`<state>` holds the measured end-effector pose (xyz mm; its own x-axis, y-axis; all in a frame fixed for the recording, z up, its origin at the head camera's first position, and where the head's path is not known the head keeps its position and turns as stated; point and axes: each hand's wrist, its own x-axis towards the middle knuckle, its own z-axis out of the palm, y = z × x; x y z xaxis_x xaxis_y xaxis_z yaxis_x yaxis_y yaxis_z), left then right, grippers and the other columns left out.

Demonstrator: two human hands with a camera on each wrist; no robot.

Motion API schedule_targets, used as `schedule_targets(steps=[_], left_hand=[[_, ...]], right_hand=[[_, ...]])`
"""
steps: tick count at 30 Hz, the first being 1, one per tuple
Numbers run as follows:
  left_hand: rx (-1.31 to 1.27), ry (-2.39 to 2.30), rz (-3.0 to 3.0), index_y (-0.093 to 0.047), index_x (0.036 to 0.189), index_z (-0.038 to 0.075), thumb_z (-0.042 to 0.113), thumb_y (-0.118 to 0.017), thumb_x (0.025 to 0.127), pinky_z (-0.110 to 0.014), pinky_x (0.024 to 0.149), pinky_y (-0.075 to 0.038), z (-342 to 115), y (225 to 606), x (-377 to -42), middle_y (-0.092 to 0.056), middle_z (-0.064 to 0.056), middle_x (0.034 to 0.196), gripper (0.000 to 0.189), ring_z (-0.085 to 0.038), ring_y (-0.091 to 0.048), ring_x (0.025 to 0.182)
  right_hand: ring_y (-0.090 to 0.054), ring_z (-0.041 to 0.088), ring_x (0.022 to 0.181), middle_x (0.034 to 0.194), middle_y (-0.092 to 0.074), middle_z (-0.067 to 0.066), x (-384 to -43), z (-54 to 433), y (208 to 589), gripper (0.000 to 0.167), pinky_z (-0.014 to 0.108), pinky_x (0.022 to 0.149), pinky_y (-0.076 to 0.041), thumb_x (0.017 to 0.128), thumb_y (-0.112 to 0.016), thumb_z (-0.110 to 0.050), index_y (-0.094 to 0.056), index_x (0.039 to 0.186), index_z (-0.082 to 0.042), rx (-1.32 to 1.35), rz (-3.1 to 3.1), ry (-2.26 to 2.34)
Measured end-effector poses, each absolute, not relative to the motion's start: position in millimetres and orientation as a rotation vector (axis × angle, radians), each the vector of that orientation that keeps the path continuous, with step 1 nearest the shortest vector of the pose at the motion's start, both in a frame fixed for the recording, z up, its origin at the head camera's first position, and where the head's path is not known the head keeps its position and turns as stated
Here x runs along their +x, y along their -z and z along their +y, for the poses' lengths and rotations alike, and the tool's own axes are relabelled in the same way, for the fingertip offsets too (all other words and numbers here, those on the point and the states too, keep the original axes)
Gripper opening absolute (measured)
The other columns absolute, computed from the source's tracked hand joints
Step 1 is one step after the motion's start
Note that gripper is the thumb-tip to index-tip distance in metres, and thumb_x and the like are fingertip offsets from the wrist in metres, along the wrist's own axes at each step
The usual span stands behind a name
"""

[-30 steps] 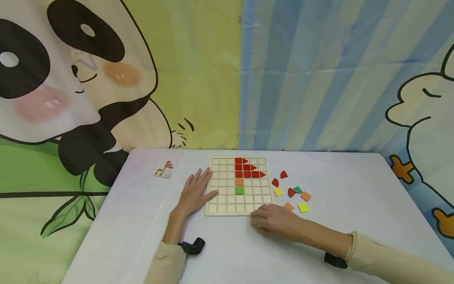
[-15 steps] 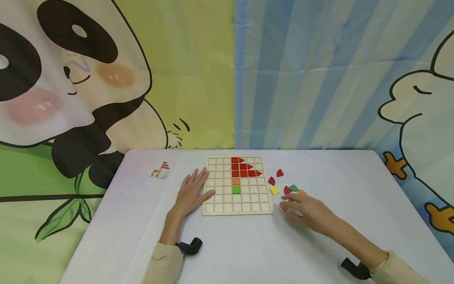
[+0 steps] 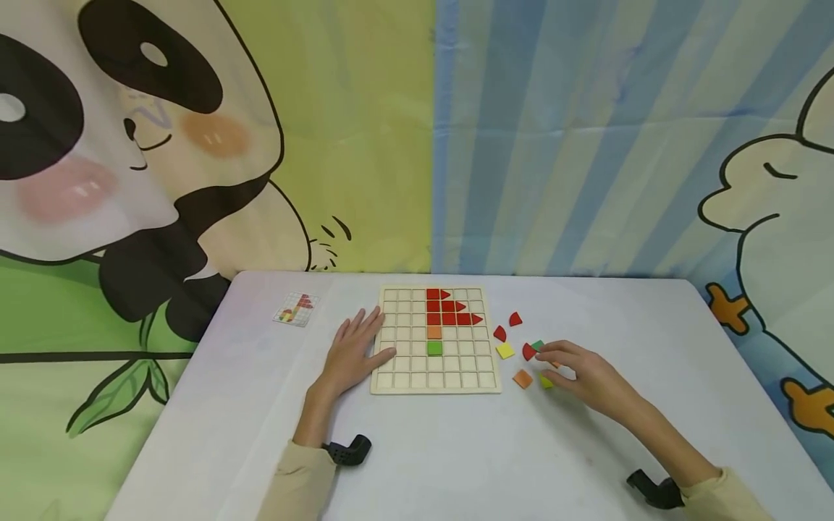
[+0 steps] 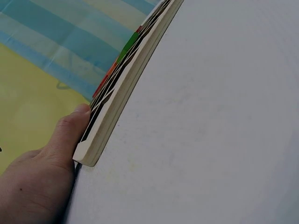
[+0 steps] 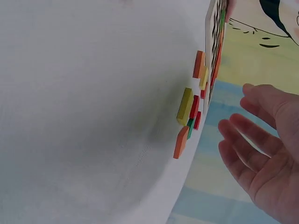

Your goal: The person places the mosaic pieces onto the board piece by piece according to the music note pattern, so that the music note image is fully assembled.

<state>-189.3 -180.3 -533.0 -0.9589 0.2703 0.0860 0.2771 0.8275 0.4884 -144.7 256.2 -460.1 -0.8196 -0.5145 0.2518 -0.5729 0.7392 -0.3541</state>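
Observation:
My left hand rests along the left edge of a wooden grid board, fingers straight, its thumb over the rim. Red squares with pointed red pieces fill part of three upper rows on the board; an orange square and a green square sit lower in the same column. My right hand hovers over loose pieces right of the board, fingers bent and apart, holding nothing. Near its fingertips lie a yellow square, a red quarter-round piece and a green piece. It partly hides another orange square.
Between hand and board lie another loose orange square and yellow square. Two more red quarter-round pieces are farther back. A small pattern card lies at the back left of the white table. A printed curtain hangs behind.
My right hand has moved from the board's lower right corner to the right, over the loose pieces, and its fingers have spread. The left hand has stayed on the board.

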Motion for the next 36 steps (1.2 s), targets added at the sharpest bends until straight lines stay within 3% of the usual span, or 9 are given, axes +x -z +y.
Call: schedule_targets(steps=[8, 15, 19, 23, 32, 36], left_hand=[[-0.437, 0.818, -2.997, -0.035, 0.162, 0.009, 0.05, -0.067, 0.096, -0.057, 0.13, -0.008, -178, 534, -186, -0.027, -0.008, 0.171, 0.083, -0.034, -0.015, 0.161], [-0.441, 0.826, -3.0, -0.034, 0.162, 0.009, 0.05, -0.066, 0.097, -0.058, 0.13, -0.008, -178, 534, -186, -0.026, -0.008, 0.172, 0.083, -0.034, -0.015, 0.161], [-0.439, 0.825, -3.004, -0.033, 0.162, 0.01, 0.05, -0.066, 0.097, -0.057, 0.13, -0.007, -178, 532, -186, -0.025, -0.007, 0.172, 0.083, -0.034, -0.014, 0.162], [-0.438, 0.827, -3.0, -0.034, 0.162, 0.009, 0.049, -0.066, 0.097, -0.057, 0.13, -0.007, -178, 531, -187, -0.026, -0.008, 0.172, 0.083, -0.034, -0.014, 0.161], [-0.435, 0.815, -3.002, -0.034, 0.162, 0.01, 0.05, -0.066, 0.097, -0.057, 0.13, -0.008, -179, 532, -187, -0.026, -0.007, 0.172, 0.083, -0.034, -0.014, 0.161], [-0.442, 0.805, -3.001, -0.034, 0.162, 0.01, 0.051, -0.066, 0.097, -0.056, 0.131, -0.007, -179, 532, -188, -0.026, -0.007, 0.172, 0.083, -0.033, -0.014, 0.161]], right_hand=[[-0.071, 0.039, 0.106, 0.117, -0.073, 0.019, -155, 272, 466, 0.029, 0.048, 0.081, -0.063, 0.079, -0.086, -0.002, -0.078, 0.107, -0.002, 0.747, -2.859, -0.526], [-0.065, 0.047, 0.114, 0.122, -0.069, 0.025, -168, 287, 467, 0.03, 0.059, 0.088, -0.059, 0.085, -0.08, 0.001, -0.075, 0.114, 0.005, 0.597, -2.889, -0.755], [-0.065, 0.048, 0.114, 0.119, -0.072, 0.024, -170, 287, 467, 0.018, 0.061, 0.089, -0.058, 0.087, -0.079, -0.003, -0.077, 0.105, 0.001, 0.563, -2.978, -0.782], [-0.067, 0.041, 0.107, 0.11, -0.075, 0.017, -168, 282, 469, 0.013, 0.059, 0.091, -0.058, 0.088, -0.08, -0.01, -0.078, 0.1, -0.005, 0.503, -3.102, -0.772], [-0.063, 0.018, 0.08, 0.088, -0.069, 0.001, -169, 266, 472, 0.015, 0.038, 0.073, -0.061, 0.083, -0.085, -0.011, -0.075, 0.093, -0.006, 0.589, -3.106, -0.496], [-0.059, 0.015, 0.074, 0.083, -0.067, 0.0, -175, 261, 462, 0.013, 0.033, 0.067, -0.059, 0.084, -0.085, -0.011, -0.074, 0.09, -0.006, 0.654, -3.126, -0.411]])
